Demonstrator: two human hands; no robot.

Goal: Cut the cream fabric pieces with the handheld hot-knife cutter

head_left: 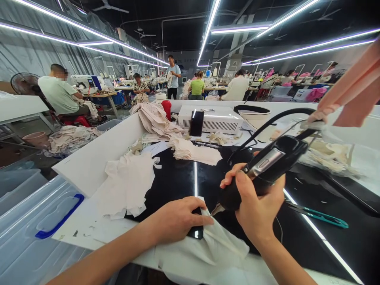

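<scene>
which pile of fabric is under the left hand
The white piece at the table's near edge, pressed flat by the left hand beside the tool tip. The other piles lie farther back, untouched.

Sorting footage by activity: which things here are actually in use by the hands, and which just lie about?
In use: black corded tool in right hand; white fabric piece under left hand.

Lying about: teal snips, phone, white machine, fabric stacks, red bottle.
</scene>
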